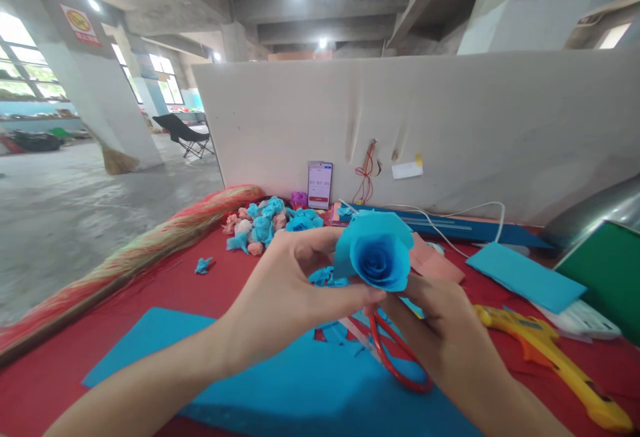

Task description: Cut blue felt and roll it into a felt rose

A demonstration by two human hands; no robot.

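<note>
A blue paper rose (376, 260) with a tightly rolled center faces me, held up between both hands. My left hand (295, 283) is closed on its left side, the thumb pressed along the lower petals. From the right, my right hand (445, 317) grips the rose low down; its fingertips are partly hidden behind the petals. Just beneath the hands are the red handles of scissors (395, 373), the rest covered from sight. Blue paper sheets (270, 383) spread below my wrists, with blue paper scraps (334, 333) on them.
Blue and pink paper flowers (263, 227) are heaped at the back left, near a propped-up phone (320, 185). A yellow glue gun (555, 357) lies right, by folded blue paper (525, 275) and a green board (605, 277). A white panel (300, 117) stands behind the red table (165, 290).
</note>
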